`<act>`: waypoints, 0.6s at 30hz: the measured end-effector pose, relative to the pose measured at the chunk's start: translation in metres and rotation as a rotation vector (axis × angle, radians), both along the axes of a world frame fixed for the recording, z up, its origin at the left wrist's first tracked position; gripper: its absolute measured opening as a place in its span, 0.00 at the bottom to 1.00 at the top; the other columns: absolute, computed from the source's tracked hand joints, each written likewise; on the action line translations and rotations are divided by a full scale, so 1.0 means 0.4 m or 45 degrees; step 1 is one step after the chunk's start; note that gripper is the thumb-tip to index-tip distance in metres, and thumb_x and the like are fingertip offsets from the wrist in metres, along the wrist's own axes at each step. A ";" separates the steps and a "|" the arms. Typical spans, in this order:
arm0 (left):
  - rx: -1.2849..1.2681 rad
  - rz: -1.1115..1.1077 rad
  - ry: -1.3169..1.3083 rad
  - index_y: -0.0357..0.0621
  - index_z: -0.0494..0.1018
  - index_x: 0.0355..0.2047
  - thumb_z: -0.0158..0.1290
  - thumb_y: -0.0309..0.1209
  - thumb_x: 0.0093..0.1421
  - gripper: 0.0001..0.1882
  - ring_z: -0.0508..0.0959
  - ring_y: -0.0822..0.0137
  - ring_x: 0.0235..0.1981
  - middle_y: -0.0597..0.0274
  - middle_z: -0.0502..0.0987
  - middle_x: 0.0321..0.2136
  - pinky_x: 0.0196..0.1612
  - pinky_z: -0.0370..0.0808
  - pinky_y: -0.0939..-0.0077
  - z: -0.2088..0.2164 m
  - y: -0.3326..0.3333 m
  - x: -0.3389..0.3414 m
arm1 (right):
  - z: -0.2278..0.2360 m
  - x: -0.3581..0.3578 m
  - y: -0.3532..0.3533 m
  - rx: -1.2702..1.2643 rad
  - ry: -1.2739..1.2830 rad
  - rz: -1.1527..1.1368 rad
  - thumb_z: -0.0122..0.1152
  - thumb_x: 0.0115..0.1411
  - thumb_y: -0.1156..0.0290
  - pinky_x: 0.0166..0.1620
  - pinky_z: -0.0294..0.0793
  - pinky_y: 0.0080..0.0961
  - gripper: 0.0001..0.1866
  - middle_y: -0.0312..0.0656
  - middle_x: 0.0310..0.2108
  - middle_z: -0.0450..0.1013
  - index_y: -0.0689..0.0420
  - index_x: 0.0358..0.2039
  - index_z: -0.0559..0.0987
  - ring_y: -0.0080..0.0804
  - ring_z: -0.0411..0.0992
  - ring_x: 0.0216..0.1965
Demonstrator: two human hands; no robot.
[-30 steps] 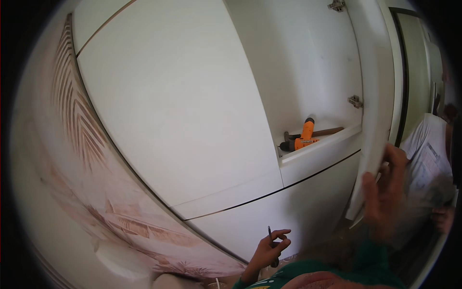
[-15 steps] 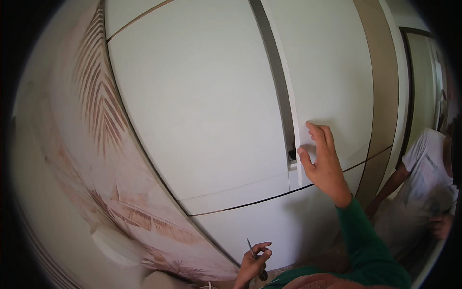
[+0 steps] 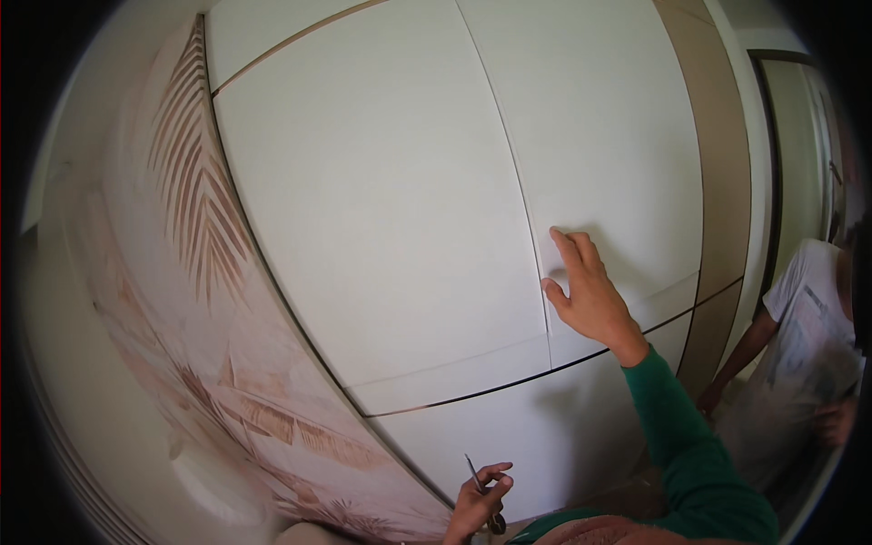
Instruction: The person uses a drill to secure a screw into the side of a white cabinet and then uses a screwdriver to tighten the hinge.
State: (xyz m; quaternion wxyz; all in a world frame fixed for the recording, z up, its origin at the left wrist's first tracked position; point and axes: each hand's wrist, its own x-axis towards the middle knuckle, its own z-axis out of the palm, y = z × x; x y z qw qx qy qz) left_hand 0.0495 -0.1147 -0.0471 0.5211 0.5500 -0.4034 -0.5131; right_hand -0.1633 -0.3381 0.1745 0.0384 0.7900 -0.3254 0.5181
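Note:
My right hand (image 3: 592,302), in a green sleeve, rests with its fingers apart on the white right-hand cabinet door (image 3: 618,136), close to that door's left edge. That door now meets the white left-hand cabinet door (image 3: 381,209) along a thin seam. Low in the view, my left hand (image 3: 470,510) is closed round a screwdriver (image 3: 497,524). The thin metal shaft points up and to the left, and the dark handle shows below the fingers.
Beige strip (image 3: 724,154) borders the cabinet on the right. At the far right stands a person in a white T-shirt (image 3: 808,318), before a dark-framed doorway (image 3: 772,163). A wall with a palm-leaf pattern (image 3: 204,173) runs along the left.
The right-hand door has closed: the dark gap beside it has shrunk to a thin seam. My right hand moved left with it. My left hand keeps its hold on the screwdriver.

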 end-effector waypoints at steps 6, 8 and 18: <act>0.005 0.026 0.017 0.38 0.75 0.59 0.62 0.33 0.69 0.21 0.64 0.81 0.22 0.70 0.76 0.33 0.25 0.62 0.82 0.007 0.002 -0.025 | -0.002 -0.001 -0.033 -0.014 0.016 0.048 0.62 0.66 0.69 0.61 0.70 0.44 0.36 0.49 0.61 0.61 0.65 0.71 0.60 0.45 0.67 0.57; 0.004 0.025 0.041 0.38 0.75 0.59 0.62 0.33 0.69 0.21 0.64 0.82 0.22 0.70 0.76 0.33 0.25 0.62 0.82 0.009 0.001 -0.029 | 0.002 -0.002 -0.034 0.038 0.014 0.061 0.63 0.66 0.69 0.61 0.70 0.44 0.36 0.48 0.62 0.61 0.65 0.71 0.60 0.45 0.67 0.56; -0.004 0.039 0.058 0.38 0.74 0.60 0.61 0.33 0.69 0.22 0.64 0.82 0.22 0.68 0.75 0.35 0.25 0.60 0.82 0.029 0.024 -0.039 | -0.088 -0.050 0.013 0.305 -0.476 0.249 0.65 0.66 0.69 0.54 0.74 0.34 0.33 0.47 0.56 0.68 0.60 0.68 0.64 0.39 0.72 0.54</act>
